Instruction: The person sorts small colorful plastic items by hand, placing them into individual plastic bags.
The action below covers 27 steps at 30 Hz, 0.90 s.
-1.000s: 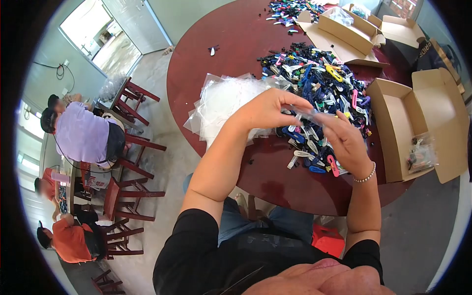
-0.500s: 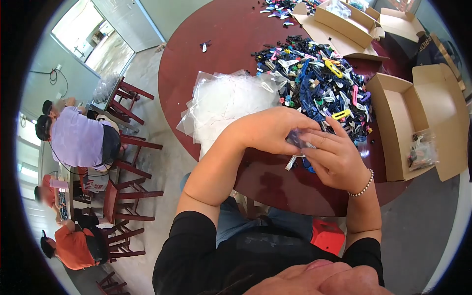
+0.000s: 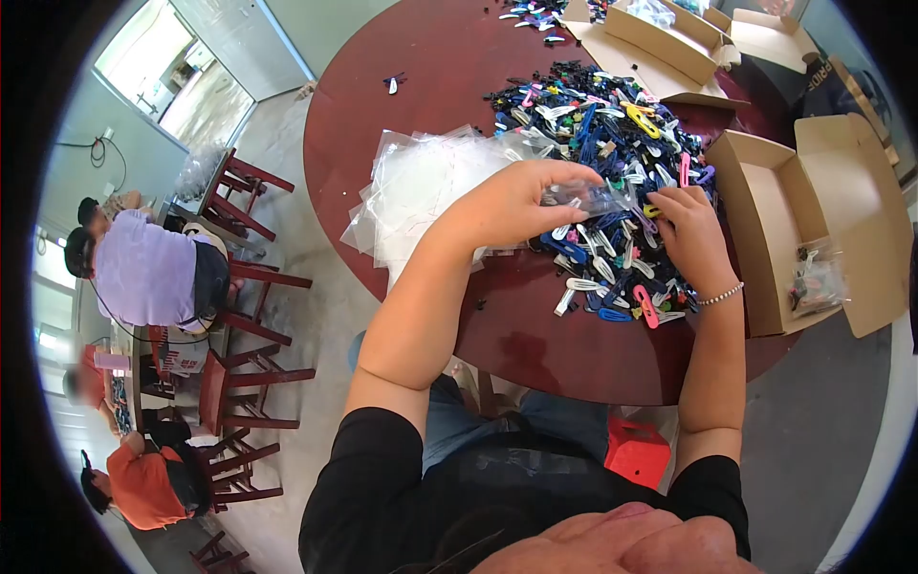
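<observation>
My left hand (image 3: pixel 531 203) pinches a clear plastic bag (image 3: pixel 579 196) between thumb and fingers, above the near left side of a heap of hair clips (image 3: pixel 602 143). The bag's contents, if any, are hard to make out. On the heap's right side, my right hand (image 3: pixel 696 244) has its fingers bent inward around a yellow hair clip (image 3: pixel 652 209). Whether the fingers grip that clip or another piece is hidden. A pink clip (image 3: pixel 645 306) and a white clip (image 3: pixel 579 287) lie at the heap's near edge. Left of it spreads a stack of clear plastic bags (image 3: pixel 421 196).
An open cardboard box (image 3: pixel 765 239) stands at the right with a filled bag (image 3: pixel 819 279) in it. More cardboard boxes (image 3: pixel 669 43) sit at the far side of the round table (image 3: pixel 382 115). People sit at the left, one in a lilac top (image 3: pixel 143 263), beside wooden stools (image 3: pixel 244 392).
My hands have moved apart. The left keeps the plastic bag and has shifted slightly up; the right has left the bag and reached up into the clip heap. More near-edge clips show now.
</observation>
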Motion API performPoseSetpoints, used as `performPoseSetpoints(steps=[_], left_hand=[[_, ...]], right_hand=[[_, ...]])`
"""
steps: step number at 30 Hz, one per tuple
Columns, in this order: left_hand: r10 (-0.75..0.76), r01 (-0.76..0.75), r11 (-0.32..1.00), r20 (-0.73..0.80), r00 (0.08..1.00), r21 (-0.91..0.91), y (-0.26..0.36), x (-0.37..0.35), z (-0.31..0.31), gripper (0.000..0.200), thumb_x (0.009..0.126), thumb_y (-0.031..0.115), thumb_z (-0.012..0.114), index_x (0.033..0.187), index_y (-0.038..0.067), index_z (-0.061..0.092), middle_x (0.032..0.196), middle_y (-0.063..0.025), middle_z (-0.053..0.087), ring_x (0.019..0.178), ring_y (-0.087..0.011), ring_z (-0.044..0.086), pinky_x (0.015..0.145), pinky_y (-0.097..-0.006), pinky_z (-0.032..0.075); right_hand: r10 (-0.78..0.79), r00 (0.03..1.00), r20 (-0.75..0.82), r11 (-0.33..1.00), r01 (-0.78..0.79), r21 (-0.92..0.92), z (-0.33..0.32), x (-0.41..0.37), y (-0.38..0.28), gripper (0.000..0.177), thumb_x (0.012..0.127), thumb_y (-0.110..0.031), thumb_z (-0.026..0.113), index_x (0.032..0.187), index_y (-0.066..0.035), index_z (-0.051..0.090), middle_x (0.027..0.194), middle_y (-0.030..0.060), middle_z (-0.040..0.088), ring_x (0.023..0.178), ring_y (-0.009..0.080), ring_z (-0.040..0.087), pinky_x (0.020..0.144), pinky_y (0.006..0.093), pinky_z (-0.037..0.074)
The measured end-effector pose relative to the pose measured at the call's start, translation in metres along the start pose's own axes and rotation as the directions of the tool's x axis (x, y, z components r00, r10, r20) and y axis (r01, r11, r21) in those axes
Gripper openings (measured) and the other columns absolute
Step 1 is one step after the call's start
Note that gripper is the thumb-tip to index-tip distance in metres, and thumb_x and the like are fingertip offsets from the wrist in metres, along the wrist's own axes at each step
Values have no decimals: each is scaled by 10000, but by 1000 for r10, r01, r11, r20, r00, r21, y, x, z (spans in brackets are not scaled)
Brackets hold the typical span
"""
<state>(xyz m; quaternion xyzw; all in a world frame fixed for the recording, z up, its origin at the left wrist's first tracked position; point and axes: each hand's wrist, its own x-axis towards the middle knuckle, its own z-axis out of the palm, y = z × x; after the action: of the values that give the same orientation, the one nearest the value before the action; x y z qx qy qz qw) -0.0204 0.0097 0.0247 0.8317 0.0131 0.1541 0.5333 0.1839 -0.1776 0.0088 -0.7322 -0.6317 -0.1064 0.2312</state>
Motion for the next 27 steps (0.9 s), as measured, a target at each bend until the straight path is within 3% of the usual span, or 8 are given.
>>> performPoseSetpoints(steps=[5, 8, 9, 11, 15, 18, 21, 27], left_hand=[[-59, 58, 994, -2, 998, -93, -6, 3, -1, 426, 812, 35, 666, 1226, 48, 567, 998, -6, 614, 869, -55, 540, 766, -232, 469], [25, -21, 997, -46, 999, 77, -11, 5, 2, 420, 798, 55, 684, 1205, 50, 579, 1023, -41, 621, 872, -94, 565, 757, -248, 478], [97, -84, 981, -69, 993, 177, -12, 5, 3, 424, 788, 69, 696, 1197, 51, 584, 1035, -61, 622, 876, -117, 578, 753, -259, 483], [140, -120, 955, -56, 989, 271, -12, 7, 3, 442, 759, 106, 723, 1179, 55, 595, 1034, -93, 614, 911, -181, 591, 755, -290, 490], [150, -135, 949, -34, 988, 286, -8, 7, 6, 451, 737, 120, 736, 1164, 65, 603, 995, -85, 600, 938, -214, 584, 766, -310, 488], [158, -141, 947, -37, 987, 289, -9, 7, 6, 445, 736, 116, 734, 1159, 69, 604, 988, -81, 600, 936, -215, 581, 766, -310, 487], [180, -163, 937, -26, 983, 310, -11, 9, 8, 440, 735, 116, 733, 1154, 71, 605, 993, -83, 605, 935, -223, 580, 770, -315, 486], [247, -214, 907, -46, 968, 362, -12, 10, 12, 426, 737, 125, 730, 1142, 67, 610, 996, -91, 615, 948, -244, 578, 806, -334, 472]], right_hand=[[95, 994, 63, 995, -93, -37, -5, 4, -3, 263, 746, -24, 681, 1009, -22, 663, 994, 111, 648, 947, 280, 573, 846, 355, 466], [-9, 965, -263, 987, 52, 155, -9, 7, -14, 256, 798, -40, 683, 1051, -21, 649, 933, 63, 645, 836, 178, 586, 776, 288, 469], [-15, 965, -261, 987, 57, 153, -9, 6, -19, 256, 798, -40, 683, 1051, -21, 649, 933, 63, 645, 836, 178, 586, 776, 288, 469], [278, 947, -162, 816, -144, 559, -7, -1, -28, 258, 840, -48, 668, 1092, -20, 624, 911, 13, 619, 754, 85, 566, 703, 240, 461], [241, 965, -101, 758, -122, 640, -13, -2, -46, 216, 864, -49, 646, 1076, -12, 623, 823, 20, 571, 655, 63, 502, 599, 202, 422], [22, 990, -139, 897, 42, 441, -22, 1, -49, 224, 878, -34, 619, 1101, -18, 618, 800, 38, 556, 630, 88, 517, 568, 220, 423], [184, 983, 9, 792, -153, 591, -34, 0, -67, 228, 871, -27, 619, 1098, -22, 626, 789, 55, 549, 626, 123, 542, 562, 253, 434], [69, 990, -120, 944, -26, 328, -44, 4, -71, 174, 831, 16, 642, 1004, 14, 661, 842, 67, 602, 669, 105, 548, 574, 226, 435]])
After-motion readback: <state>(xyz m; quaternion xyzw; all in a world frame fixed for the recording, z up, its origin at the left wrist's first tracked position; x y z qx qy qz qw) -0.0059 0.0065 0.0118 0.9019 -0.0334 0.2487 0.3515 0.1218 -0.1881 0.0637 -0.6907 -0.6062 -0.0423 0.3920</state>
